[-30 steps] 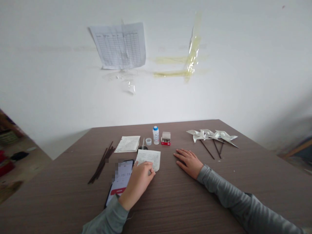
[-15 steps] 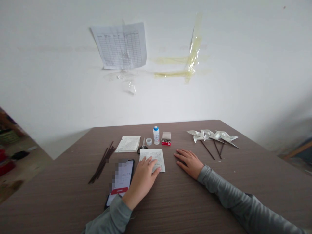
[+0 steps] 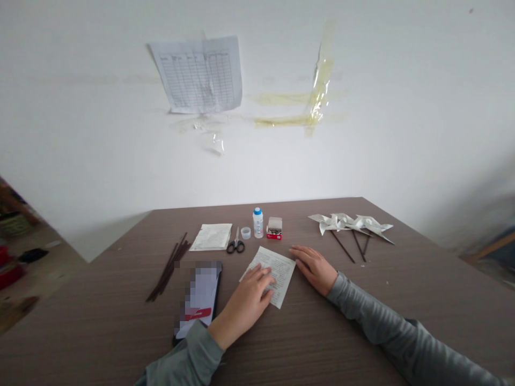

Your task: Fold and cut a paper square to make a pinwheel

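Observation:
A small square of printed paper lies on the brown table, turned to a diamond angle. My left hand lies flat on its near left part, fingers spread. My right hand rests flat on the table, fingers stretched out, touching the paper's right corner. A phone with a lit screen lies just left of my left hand.
Behind the paper stand scissors, a small cap, a white bottle with a blue top and a red box of pins. A paper stack and dark sticks lie left; paper pinwheels lie right.
My left hand has slid the paper square to the right and rotated it, away from the phone and up against my right hand. The right hand has stayed in place.

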Action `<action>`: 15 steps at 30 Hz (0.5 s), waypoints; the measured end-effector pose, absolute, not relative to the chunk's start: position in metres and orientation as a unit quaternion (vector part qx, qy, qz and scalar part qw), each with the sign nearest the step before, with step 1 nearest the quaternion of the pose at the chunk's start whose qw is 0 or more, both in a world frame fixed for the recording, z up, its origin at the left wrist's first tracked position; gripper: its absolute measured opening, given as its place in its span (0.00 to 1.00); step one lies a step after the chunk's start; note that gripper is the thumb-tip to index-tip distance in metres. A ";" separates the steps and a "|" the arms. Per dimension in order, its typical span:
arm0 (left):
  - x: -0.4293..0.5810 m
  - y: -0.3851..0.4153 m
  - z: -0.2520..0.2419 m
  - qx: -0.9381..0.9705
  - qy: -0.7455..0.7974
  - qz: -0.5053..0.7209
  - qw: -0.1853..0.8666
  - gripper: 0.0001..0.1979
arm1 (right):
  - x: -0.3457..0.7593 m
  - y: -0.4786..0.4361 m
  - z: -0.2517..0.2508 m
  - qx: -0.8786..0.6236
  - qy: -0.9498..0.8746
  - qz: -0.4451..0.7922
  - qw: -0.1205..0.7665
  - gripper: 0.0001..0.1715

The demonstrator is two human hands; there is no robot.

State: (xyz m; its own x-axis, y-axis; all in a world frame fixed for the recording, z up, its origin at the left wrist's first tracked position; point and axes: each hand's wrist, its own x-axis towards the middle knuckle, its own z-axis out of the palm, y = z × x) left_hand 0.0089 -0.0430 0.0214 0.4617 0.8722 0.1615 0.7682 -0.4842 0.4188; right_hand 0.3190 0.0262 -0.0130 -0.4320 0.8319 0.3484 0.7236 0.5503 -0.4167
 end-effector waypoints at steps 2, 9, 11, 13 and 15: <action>0.011 -0.044 0.017 0.845 0.482 0.191 0.134 0.20 | 0.315 0.023 -0.011 -0.437 -0.843 0.105 0.296 0.35; 0.018 -0.045 -0.001 0.836 0.497 0.195 0.124 0.27 | 0.267 0.006 -0.026 -0.422 -0.866 0.116 0.243 0.40; 0.018 -0.044 -0.004 0.838 0.495 0.193 0.122 0.27 | 0.257 0.004 -0.031 -0.422 -0.875 0.112 0.210 0.41; 0.018 -0.044 -0.006 0.839 0.500 0.185 0.110 0.28 | 0.255 0.003 -0.032 -0.432 -0.875 0.101 0.194 0.39; 0.018 -0.045 -0.007 0.837 0.516 0.160 0.087 0.30 | 0.258 0.002 -0.028 -0.439 -0.877 0.093 0.170 0.39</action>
State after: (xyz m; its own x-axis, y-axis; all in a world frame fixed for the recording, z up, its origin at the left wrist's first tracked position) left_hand 0.0176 -0.0446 -0.0068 0.4162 0.8917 0.1777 0.8363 -0.4521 0.3101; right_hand 0.2581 0.0017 -0.0276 -0.5573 0.8015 0.2169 0.7379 0.5978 -0.3132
